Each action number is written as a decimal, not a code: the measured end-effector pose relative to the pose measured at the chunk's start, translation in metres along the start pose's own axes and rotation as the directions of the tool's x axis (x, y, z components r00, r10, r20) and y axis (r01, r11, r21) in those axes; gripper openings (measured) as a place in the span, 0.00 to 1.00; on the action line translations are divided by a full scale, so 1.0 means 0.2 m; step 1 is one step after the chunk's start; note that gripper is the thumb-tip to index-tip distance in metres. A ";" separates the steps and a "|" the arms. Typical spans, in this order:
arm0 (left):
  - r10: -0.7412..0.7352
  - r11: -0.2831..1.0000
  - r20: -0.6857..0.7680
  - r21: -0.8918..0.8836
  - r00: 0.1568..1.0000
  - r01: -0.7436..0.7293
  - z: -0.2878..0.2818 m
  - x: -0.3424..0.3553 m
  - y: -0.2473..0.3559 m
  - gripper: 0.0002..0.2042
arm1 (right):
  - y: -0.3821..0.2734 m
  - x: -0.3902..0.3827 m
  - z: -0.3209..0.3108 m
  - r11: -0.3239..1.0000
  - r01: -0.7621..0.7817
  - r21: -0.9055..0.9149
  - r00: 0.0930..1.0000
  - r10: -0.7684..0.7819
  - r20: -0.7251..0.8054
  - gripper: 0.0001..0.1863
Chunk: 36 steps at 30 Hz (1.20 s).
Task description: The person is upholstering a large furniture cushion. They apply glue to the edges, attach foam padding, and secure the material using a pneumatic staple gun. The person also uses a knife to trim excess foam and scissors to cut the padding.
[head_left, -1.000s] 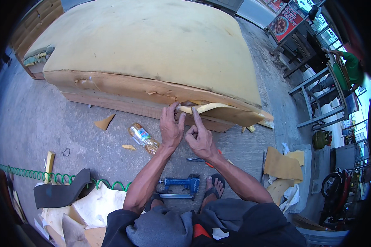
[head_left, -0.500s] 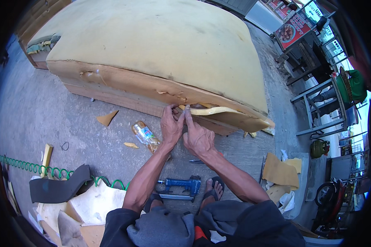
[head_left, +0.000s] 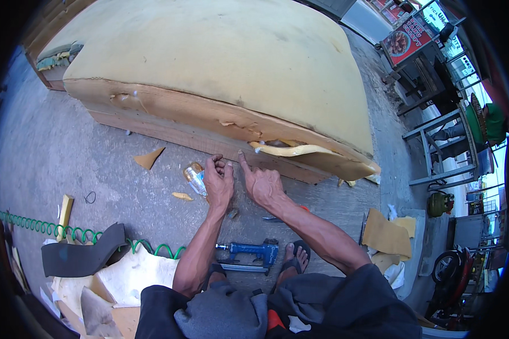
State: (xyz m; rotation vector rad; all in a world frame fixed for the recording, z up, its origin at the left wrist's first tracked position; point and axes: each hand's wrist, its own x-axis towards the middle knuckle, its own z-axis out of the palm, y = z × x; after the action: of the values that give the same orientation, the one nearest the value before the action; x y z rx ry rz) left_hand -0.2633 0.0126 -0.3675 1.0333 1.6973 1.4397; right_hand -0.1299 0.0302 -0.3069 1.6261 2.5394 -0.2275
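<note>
A large block of yellow foam [head_left: 220, 56] covers a wooden base [head_left: 169, 137]. Along its near side, a strip of foam edge [head_left: 300, 151] bulges outward, leaving a dark gap behind it. My left hand [head_left: 218, 183] is just short of the base, fingers curled; whatever they may hold is hidden. Beside it, my right hand [head_left: 264, 185] points its index finger toward the base below the loose edge, the other fingers folded and nothing visible in them. Neither hand touches the foam. A clear plastic bottle [head_left: 194, 176] with brownish contents lies partly behind my left hand.
A blue staple gun [head_left: 254, 253] lies between my feet. Foam scraps [head_left: 386, 233] are at right; a dark grey foam piece [head_left: 83, 254] and a green coiled hose [head_left: 37, 224] at left. A person in green [head_left: 495, 125] is near a wooden frame [head_left: 435, 144] farther right.
Both hands have drawn back from the foam edge toward me and moved slightly apart. The strip they were touching now bulges free, and my left hand covers part of the bottle.
</note>
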 end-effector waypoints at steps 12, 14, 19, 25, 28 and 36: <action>0.130 0.203 0.716 0.658 0.686 -0.725 -0.58 0.13 -0.39 0.22 | -0.07 -0.38 0.24 0.340 -0.551 0.762 0.823 0.068 0.564 0.41; 0.027 0.270 0.774 0.604 0.633 -0.750 -0.54 0.13 -0.23 0.21 | -0.03 -0.42 0.30 0.219 -0.589 0.778 0.807 0.111 0.580 0.42; -0.114 0.526 0.721 0.628 0.684 -0.574 -0.57 0.00 -0.18 0.27 | -0.06 -0.41 0.30 -0.038 -0.568 0.822 0.816 0.103 0.568 0.45; -0.122 0.736 0.618 0.581 0.777 -0.347 -0.59 -0.26 -0.15 0.27 | -0.07 -0.37 0.20 -0.181 -0.538 0.823 0.836 0.011 0.548 0.45; -0.098 0.773 0.611 0.544 0.785 -0.327 -0.58 -0.33 -0.15 0.27 | -0.07 -0.37 0.22 -0.205 -0.492 0.846 0.865 -0.008 0.501 0.44; -0.210 0.709 0.595 0.639 0.776 -0.298 -0.57 -0.35 -0.06 0.25 | -0.02 -0.41 0.21 -0.211 -0.456 0.865 0.889 -0.075 0.451 0.38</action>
State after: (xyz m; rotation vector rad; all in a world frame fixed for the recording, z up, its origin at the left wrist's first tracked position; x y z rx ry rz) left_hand -0.3331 -0.1022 -0.3611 1.7441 1.6866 0.2713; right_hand -0.0983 -0.0521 -0.3330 1.7879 1.2952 -2.8131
